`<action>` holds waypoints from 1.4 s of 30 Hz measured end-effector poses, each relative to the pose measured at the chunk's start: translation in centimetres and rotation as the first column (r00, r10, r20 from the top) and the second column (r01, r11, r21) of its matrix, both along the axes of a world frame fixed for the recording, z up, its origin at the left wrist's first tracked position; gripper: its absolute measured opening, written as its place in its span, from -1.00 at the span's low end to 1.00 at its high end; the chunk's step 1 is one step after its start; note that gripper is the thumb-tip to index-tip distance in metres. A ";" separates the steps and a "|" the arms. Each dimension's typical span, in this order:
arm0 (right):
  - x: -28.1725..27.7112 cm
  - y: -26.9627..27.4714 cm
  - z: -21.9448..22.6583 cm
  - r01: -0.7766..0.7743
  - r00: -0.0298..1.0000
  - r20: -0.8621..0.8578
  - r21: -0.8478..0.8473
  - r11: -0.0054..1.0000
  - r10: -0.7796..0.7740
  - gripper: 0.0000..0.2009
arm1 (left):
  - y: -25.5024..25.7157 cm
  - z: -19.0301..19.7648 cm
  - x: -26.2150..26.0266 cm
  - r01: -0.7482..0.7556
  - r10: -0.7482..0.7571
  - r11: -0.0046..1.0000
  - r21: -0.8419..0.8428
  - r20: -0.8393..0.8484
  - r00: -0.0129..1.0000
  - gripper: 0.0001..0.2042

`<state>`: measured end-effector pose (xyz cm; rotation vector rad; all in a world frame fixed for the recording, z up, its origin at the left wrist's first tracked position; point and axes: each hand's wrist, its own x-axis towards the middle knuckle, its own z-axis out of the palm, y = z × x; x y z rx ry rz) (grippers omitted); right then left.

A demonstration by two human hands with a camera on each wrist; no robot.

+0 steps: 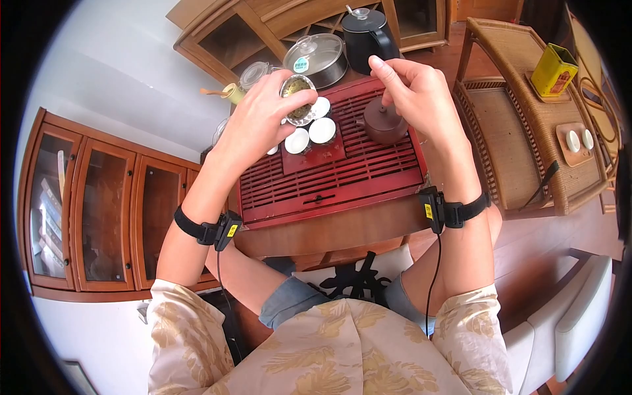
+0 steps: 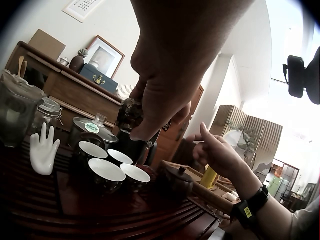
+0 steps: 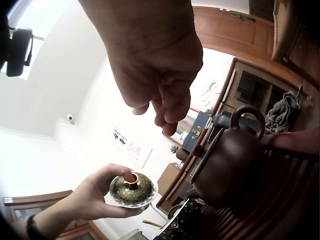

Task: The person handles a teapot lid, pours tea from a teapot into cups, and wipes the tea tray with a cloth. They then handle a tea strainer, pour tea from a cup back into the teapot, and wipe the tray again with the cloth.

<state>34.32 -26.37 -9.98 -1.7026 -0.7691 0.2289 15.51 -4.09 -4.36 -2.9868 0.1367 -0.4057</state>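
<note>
My left hand [image 1: 253,118] holds a patterned gaiwan [image 1: 298,99] over the back left of the red slatted tea tray [image 1: 283,209]. In the right wrist view, a fingertip presses on the knob of its green lid [image 3: 131,190], with the other fingers and thumb at the rim. Under the gaiwan, white-lined cups [image 1: 322,130] stand close together on a raised red panel. My right hand [image 1: 424,99] hovers above the dark brown lidded teapot [image 1: 384,126], thumb extended, the other fingers loosely curled and holding nothing.
Behind the tray stand a glass-lidded pot [image 1: 322,56], a black kettle [image 1: 368,43] and a glass jar [image 1: 255,74]. A white hand-shaped ornament [image 2: 45,155] is at the tray's left. On the right, a wicker cart [image 1: 490,112] carries a yellow tin [image 1: 554,74].
</note>
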 end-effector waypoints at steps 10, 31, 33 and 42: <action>0.1 0.1 -0.3 0.003 1.000 0.024 0.024 1.000 -0.004 -0.47 | -0.1 -0.1 0.2 0.068 -0.069 0.998 0.008 0.061 0.996 -0.36; 0.0 0.0 -0.1 0.001 1.000 0.016 0.015 1.000 -0.001 -0.46 | -0.1 -0.2 0.1 0.058 -0.058 0.998 0.010 0.057 0.997 -0.35; 0.0 0.0 -0.1 0.001 1.000 0.014 0.012 1.000 -0.001 -0.46 | 0.0 -0.2 0.1 0.064 -0.064 0.998 0.007 0.060 0.996 -0.35; 0.0 0.0 -0.1 0.002 1.000 0.006 0.007 1.000 -0.002 -0.46 | -0.1 -0.1 0.1 0.071 -0.071 0.997 0.011 0.059 0.996 -0.35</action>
